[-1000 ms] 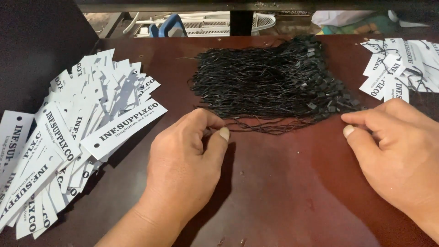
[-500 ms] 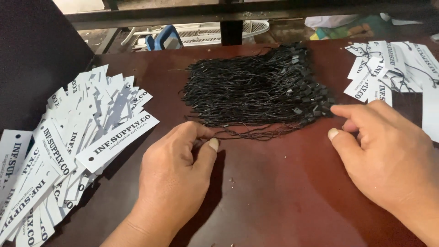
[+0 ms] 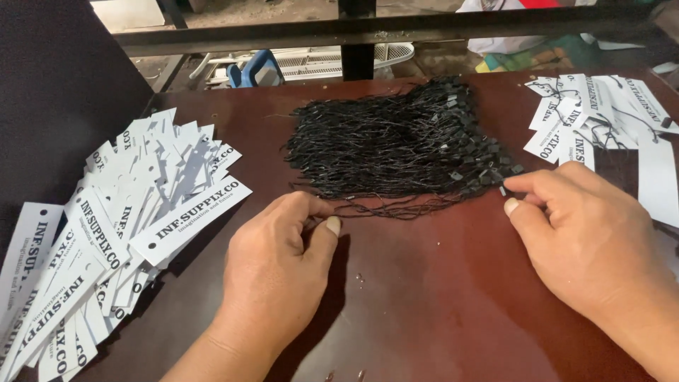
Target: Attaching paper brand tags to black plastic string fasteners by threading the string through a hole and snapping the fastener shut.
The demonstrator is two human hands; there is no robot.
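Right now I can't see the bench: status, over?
Left hand pinching a cord. Right hand at the bundle edge. Nothing blocking.

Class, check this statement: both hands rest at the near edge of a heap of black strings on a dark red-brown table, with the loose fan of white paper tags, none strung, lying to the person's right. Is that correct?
Not quite. The head view shows the loose fan of white paper tags on the person's left, beside the left hand. The tags on the right already carry strings. The rest holds: both the left and right hand are at the near edge of the heap of black strings on the dark red-brown table.

Soft, even daylight comes from the far side; the glossy dark-brown tabletop (image 3: 424,283) shows faint sheen, hands cast mild shadows, focus stays sharp throughout.
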